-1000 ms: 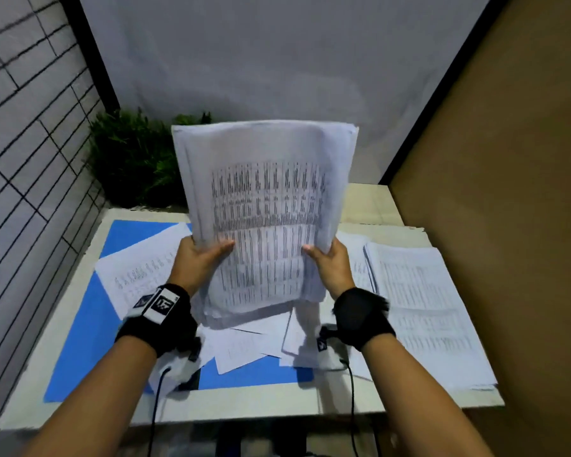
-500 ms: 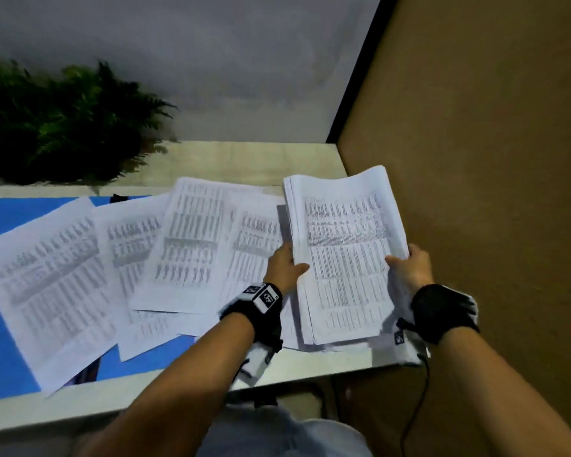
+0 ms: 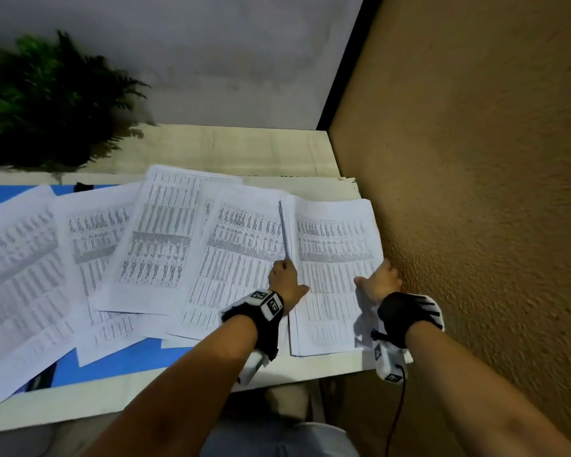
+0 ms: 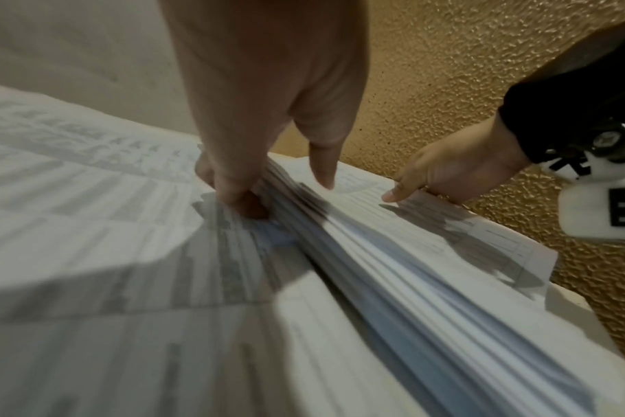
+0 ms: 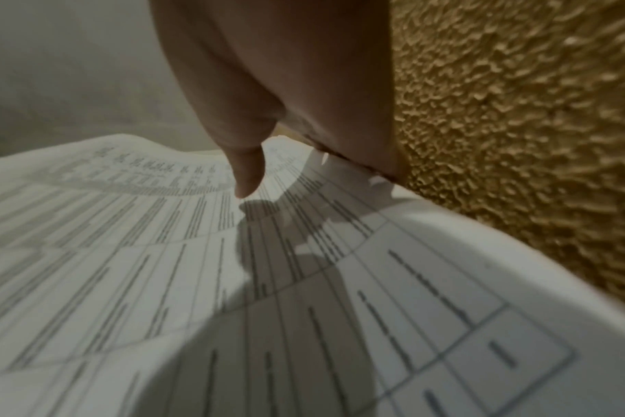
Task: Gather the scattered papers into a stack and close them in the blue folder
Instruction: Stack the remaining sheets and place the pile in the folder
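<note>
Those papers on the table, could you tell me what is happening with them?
A person is gathering printed sheets. Both hands hold a thick stack at the table's right end, by the brown wall: the left hand grips its left edge, the right hand its right edge. Several loose sheets lie fanned out to the left, over the open blue folder.

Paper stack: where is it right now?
In the head view the paper stack lies at the table's right end against the brown wall, gripped by the left hand and right hand, with loose sheets to its left.
</note>
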The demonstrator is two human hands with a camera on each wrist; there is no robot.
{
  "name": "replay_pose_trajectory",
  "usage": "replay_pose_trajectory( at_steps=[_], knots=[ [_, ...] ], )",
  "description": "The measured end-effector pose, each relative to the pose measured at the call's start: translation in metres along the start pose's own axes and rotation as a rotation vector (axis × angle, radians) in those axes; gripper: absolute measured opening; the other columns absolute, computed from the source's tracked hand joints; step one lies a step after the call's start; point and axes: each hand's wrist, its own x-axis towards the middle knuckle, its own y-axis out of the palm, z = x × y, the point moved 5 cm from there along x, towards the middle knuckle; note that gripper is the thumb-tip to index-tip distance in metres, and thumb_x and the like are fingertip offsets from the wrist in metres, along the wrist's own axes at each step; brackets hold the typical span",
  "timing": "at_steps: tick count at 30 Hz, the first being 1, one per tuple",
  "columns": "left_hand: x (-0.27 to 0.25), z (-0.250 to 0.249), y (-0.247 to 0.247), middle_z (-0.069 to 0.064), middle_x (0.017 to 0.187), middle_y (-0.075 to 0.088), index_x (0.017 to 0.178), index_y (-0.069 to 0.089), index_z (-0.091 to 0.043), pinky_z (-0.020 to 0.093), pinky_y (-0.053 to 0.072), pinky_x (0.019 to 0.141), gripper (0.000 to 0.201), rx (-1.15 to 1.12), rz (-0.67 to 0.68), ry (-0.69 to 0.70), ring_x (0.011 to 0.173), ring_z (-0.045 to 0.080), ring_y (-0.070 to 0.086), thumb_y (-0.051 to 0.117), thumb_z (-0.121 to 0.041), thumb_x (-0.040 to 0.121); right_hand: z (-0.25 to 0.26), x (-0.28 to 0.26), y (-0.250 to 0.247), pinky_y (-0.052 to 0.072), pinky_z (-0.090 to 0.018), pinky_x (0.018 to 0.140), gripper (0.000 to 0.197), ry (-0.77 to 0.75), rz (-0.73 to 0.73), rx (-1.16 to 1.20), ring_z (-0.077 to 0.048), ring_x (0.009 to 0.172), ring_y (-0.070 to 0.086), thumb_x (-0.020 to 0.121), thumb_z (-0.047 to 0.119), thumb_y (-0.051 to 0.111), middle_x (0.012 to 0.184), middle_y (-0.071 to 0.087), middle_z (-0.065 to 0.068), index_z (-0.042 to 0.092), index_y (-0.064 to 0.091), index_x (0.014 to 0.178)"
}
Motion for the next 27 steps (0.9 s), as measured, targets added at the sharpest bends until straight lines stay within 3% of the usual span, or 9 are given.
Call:
replay_pose_trajectory(
  at_steps=[3,5,7,10,14,21,25,27],
  knots=[
    [-0.008,0.012,-0.036,0.017,0.155,0.005,0.145,0.002,-0.004,0.037,0.017,0.118,0.074,-0.036,-0.049,0.033,0.143,0.031,0.012,0.049,-0.023,0.091,0.024,-0.020,0.001,0.025,-0.051,0.111,0.071,-0.081,-0.165,-0.082,-0.038,0.136,0.022,0.088,0.024,0.058,0.152,0.019,-0.017,0.007,0.019,0.145],
    [-0.014,0.032,-0.074,0.019,0.153,0.013,0.145,0.011,-0.005,0.036,0.018,0.116,0.067,-0.049,-0.168,0.040,0.141,0.032,0.018,0.049,-0.018,0.091,0.056,-0.041,0.011,0.028,-0.046,0.110,0.057,-0.292,-0.243,-0.022,-0.035,0.134,0.027,0.091,0.017,0.052,0.149,0.026,-0.016,0.007,0.029,0.142],
    [-0.023,0.068,-0.118,0.021,0.148,0.022,0.143,0.023,-0.007,0.037,0.021,0.113,0.060,-0.042,-0.282,-0.004,0.137,0.033,0.025,0.050,-0.013,0.090,0.093,-0.065,0.037,0.029,-0.039,0.110,0.048,-0.502,-0.150,0.024,-0.032,0.132,0.031,0.092,0.012,0.050,0.145,0.033,-0.016,0.006,0.038,0.137],
    [-0.040,0.131,-0.178,0.021,0.145,0.031,0.140,0.031,-0.008,0.041,0.025,0.108,0.057,0.068,-0.405,-0.162,0.134,0.036,0.027,0.054,-0.015,0.088,0.134,-0.094,0.082,0.030,-0.039,0.108,0.043,-0.594,0.040,-0.009,-0.034,0.130,0.036,0.089,0.011,0.053,0.140,0.040,-0.019,0.007,0.047,0.131],
    [-0.063,0.193,-0.229,0.025,0.145,0.025,0.140,0.028,-0.004,0.043,0.025,0.111,0.062,0.110,-0.478,-0.311,0.133,0.040,0.025,0.056,-0.016,0.087,0.150,-0.115,0.129,0.030,-0.039,0.111,0.048,-0.492,0.169,-0.130,-0.035,0.134,0.031,0.093,0.017,0.049,0.146,0.030,-0.018,0.009,0.038,0.139],
    [-0.077,0.249,-0.263,0.022,0.153,0.009,0.144,0.008,-0.006,0.052,0.021,0.114,0.083,-0.064,-0.607,-0.605,0.137,0.042,0.017,0.058,-0.029,0.084,0.134,-0.127,0.152,0.032,-0.052,0.109,0.060,-0.105,0.035,-0.211,-0.038,0.136,0.024,0.090,0.030,0.054,0.148,0.023,-0.022,0.009,0.027,0.140],
    [-0.074,0.265,-0.274,0.027,0.142,0.027,0.139,0.021,-0.002,0.052,0.030,0.108,0.074,-0.088,-0.587,-0.555,0.130,0.043,0.029,0.061,-0.023,0.080,0.126,-0.138,0.158,0.027,-0.048,0.112,0.086,0.054,0.017,-0.214,-0.041,0.138,0.021,0.084,0.042,0.060,0.150,0.017,-0.027,0.007,0.013,0.147],
    [-0.081,0.275,-0.286,0.024,0.143,0.026,0.137,0.027,-0.007,0.053,0.028,0.107,0.068,-0.045,-0.657,-0.538,0.130,0.041,0.026,0.060,-0.022,0.080,0.127,-0.140,0.161,0.026,-0.048,0.112,0.097,0.089,0.020,-0.248,-0.042,0.137,0.022,0.079,0.050,0.063,0.149,0.019,-0.028,0.007,0.009,0.147]
  ],
)
